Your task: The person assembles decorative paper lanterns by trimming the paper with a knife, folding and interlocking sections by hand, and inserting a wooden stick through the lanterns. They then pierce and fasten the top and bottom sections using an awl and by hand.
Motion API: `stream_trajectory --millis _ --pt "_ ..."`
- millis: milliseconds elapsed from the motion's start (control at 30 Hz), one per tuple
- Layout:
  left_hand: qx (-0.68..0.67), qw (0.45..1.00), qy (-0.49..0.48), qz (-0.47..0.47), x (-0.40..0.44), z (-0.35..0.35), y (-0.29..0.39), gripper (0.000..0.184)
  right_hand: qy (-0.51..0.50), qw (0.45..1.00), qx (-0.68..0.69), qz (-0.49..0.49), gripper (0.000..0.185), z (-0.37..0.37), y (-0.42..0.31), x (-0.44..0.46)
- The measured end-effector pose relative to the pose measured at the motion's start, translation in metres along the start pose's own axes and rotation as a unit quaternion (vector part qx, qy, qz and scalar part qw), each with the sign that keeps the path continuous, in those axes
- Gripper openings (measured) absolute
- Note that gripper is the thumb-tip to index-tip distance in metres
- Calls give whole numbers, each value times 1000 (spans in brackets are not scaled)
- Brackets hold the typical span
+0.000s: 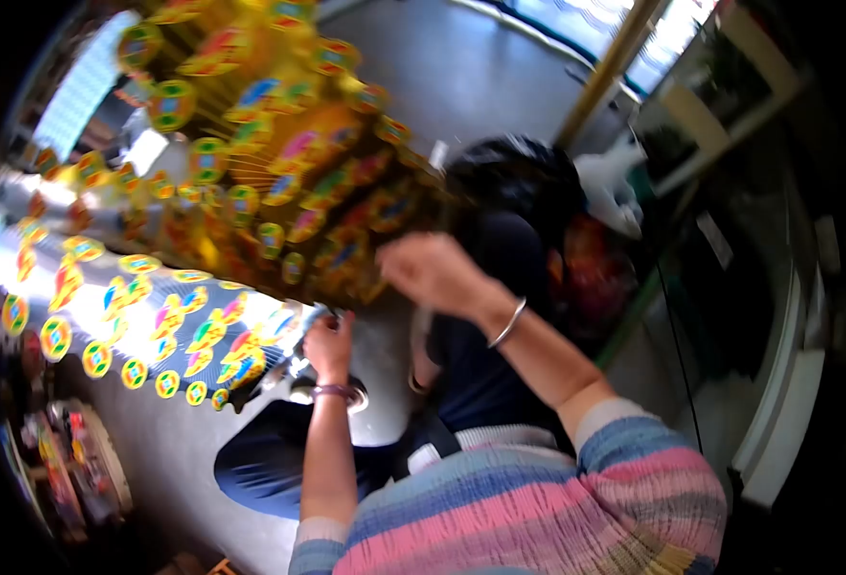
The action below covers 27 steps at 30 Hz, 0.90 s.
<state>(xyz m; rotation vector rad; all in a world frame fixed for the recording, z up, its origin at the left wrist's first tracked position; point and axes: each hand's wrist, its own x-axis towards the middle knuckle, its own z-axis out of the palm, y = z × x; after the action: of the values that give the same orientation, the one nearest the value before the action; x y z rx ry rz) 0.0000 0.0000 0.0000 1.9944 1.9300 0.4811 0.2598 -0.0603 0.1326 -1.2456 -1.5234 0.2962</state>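
Observation:
A long, shiny silver foil piece [179, 316] with bright printed patches and round tabs along its edges narrows toward my left hand [329, 347]. The fingers of that hand are closed in a pinch at its narrow end. Above it spreads a gold foil piece [279, 144] with similar colourful patches, its pleats converging to a dark, gathered end. My right hand [430, 272] is beside that gathered end, fingers curled and slightly blurred. Whatever those fingers hold, if anything, is hidden.
A black plastic bag [514, 172] and a white plastic bag [613, 184] lie beyond my knees, near a red bag [595, 273]. At lower left stands a container of colourful items [73, 455]. A wooden pole [610, 69] rises at upper right. Grey floor [423, 77] surrounds me.

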Motion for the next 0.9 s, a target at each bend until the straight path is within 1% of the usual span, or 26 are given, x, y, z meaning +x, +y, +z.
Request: stream_trajectory --millis 33,67,100,167,233,267,300,367,400,433,500,533,567,600,633,667,700,767,800,900 --pt "16 999 -34 3 -18 -5 -9 42 5 999 -1 38 20 0 -9 -21" --pt "36 998 -39 12 -21 -13 -27 41 50 988 49 137 20 -28 -35 -19" --pt "19 999 -23 32 -15 57 11 40 96 973 72 198 21 -96 12 -30" --pt "39 998 -15 53 -4 46 -4 39 202 936 116 263 21 -126 46 -55" --pt "95 994 -13 60 -3 42 2 35 255 899 115 336 21 -146 96 -100" --pt "116 990 -15 83 3 50 -14 33 261 879 105 386 20 -149 117 -127" --pt "92 991 -10 99 1 53 -14 30 256 868 101 413 20 -149 146 -160" --pt "73 991 10 110 12 51 -17 26 246 850 112 451 20 -121 213 -227" --pt "87 986 9 143 10 46 -6 22 182 847 36 498 21 -110 232 -256" --pt "84 985 0 153 10 58 -32 21 108 832 -44 542 23 -105 241 -289" --pt "42 984 28 170 47 73 -59 21 16 862 -187 471 22 -62 268 -300" --pt "168 970 4 177 44 71 -62 21 -7 856 -182 484 22 -43 269 -316" --pt "289 940 -23 181 40 70 -61 20 -31 849 -177 498 23 -27 266 -327" --pt "404 895 -49 184 36 69 -60 20 -64 838 -187 508 28 -22 255 -324" --pt "125 986 -53 99 33 71 -71 19 -84 831 -192 515 31 -17 246 -320" --pt "-166 985 -57 0 26 76 -84 19 -98 825 -205 518 29 -13 234 -317" --pt "-441 891 -44 -95 28 82 -99 18 -105 823 -216 515 27 -9 233 -311" --pt "-283 958 -38 -19 44 90 -146 17 -47 809 -236 537 23 4 245 -315" --pt "-198 979 -34 19 47 85 -153 16 -20 801 -244 546 21 9 249 -315" --pt "-231 973 -16 5 45 88 -160 12 -67 756 -237 607 21 -9 258 -327"
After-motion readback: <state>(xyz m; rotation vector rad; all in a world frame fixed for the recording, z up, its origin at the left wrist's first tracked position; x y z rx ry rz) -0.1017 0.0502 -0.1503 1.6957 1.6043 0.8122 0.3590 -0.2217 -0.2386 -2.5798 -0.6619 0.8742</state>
